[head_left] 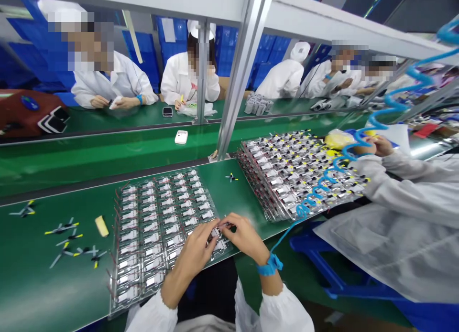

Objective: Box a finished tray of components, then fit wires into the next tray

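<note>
Head view: the bare left hand (199, 243) and bare right hand (245, 234) meet at the right side of a clear plastic tray (141, 264), near its near right corner, fingertips almost touching above it. Each grip is curled in, thumb close to the fingers, but whether either pinches a part cannot be told, as the fingers hide the spot. The tray lies on the green worktop (43, 284), filled with columns of small silver-white rectangular parts (155, 262), with thin red wires along its left side. A blue fabric wristband (270, 265) circles the right wrist and joins a blue coiled cord (303, 210). Left of the tray lie a pale yellow block (102, 226) and scattered small black-grey-yellow pieces (61, 227); a similar single piece (232, 177) lies beyond its far right side. Farther right stands a stack of filled clear trays (256, 193), beside a co-worker's white sleeve (412, 179).
</note>
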The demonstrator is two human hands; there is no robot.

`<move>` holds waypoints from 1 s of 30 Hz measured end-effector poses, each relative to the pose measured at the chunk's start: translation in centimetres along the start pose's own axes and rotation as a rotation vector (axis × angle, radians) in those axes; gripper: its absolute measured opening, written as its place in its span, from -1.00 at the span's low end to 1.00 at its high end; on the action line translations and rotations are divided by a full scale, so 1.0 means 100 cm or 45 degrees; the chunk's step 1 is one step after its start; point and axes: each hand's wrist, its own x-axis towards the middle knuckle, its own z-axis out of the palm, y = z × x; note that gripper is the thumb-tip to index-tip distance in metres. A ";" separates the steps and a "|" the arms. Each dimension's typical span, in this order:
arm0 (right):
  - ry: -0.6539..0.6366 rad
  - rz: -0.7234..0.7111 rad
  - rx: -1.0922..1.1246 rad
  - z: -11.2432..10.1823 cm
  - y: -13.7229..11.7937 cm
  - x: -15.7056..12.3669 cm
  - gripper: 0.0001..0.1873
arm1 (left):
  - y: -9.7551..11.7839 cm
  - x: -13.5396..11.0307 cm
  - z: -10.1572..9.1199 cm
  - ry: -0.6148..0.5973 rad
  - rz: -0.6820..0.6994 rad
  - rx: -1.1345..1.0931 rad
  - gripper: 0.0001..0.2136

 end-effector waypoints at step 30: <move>-0.099 -0.068 0.078 -0.004 0.015 -0.001 -0.85 | -0.004 -0.001 -0.001 -0.040 -0.063 -0.084 -0.67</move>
